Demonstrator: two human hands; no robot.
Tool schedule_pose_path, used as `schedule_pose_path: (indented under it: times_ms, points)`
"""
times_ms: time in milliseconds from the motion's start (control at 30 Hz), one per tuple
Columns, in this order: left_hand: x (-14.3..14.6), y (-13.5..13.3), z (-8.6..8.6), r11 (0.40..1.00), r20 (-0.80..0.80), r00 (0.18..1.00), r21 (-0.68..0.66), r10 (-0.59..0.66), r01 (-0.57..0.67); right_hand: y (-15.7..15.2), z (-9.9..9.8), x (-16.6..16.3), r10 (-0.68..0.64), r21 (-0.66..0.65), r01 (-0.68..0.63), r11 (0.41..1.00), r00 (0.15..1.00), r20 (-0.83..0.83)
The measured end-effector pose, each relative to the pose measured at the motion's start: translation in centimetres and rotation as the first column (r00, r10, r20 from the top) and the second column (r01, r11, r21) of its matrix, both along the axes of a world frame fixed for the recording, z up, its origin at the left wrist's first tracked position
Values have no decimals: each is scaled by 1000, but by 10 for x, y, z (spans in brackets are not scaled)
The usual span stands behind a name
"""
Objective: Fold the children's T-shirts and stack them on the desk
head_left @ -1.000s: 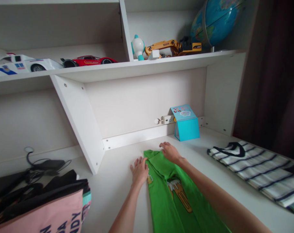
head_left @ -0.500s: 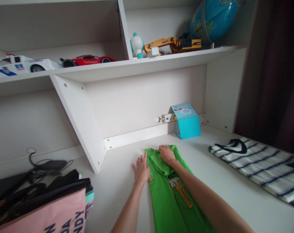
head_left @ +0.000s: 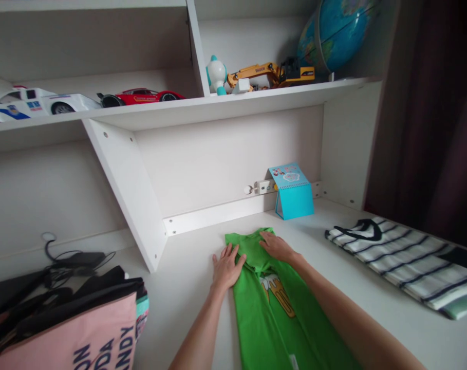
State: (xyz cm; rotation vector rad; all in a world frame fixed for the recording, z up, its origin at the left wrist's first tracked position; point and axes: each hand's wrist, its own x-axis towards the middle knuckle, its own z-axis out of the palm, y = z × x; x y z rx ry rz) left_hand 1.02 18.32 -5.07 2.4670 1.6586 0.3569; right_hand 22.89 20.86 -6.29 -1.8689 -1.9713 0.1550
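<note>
A green shirt (head_left: 274,318) with an orange and white print lies folded lengthwise on the white desk (head_left: 187,293), its collar end toward the back wall. My left hand (head_left: 227,267) lies flat with fingers spread on the shirt's left edge near the top. My right hand (head_left: 276,245) rests palm down with fingers stretched out on the upper right part of the shirt. Neither hand grips anything.
A folded black-and-white striped shirt (head_left: 406,262) lies at the right. A blue desk calendar (head_left: 293,191) stands against the back wall. A pink bag (head_left: 87,339) and dark cables (head_left: 71,259) sit at the left. Toy cars (head_left: 141,96), a toy excavator (head_left: 269,74) and a globe (head_left: 339,28) fill the shelf above.
My left hand has slid from the desk beside the shirt onto its left edge. My right hand has shifted a little to the right across the shirt's top.
</note>
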Motion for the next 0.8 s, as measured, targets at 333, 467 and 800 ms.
schedule_pose_path:
  times_ms: [333, 467, 800]
  points:
    - [-3, -2, -3, 996, 45, 998, 77, 36, -39, -34, 0, 25, -64, -30, 64, 997, 998, 0]
    - [-5, -5, 1, 982, 179, 980, 155, 84, -112, -32, 6, 25, -27, 27, 28, 999, 1000, -13]
    - [-5, 8, -6, 985, 42, 985, 14, 169, -170, -4, -5, 1, 12, 37, -11, 999, 1000, -22]
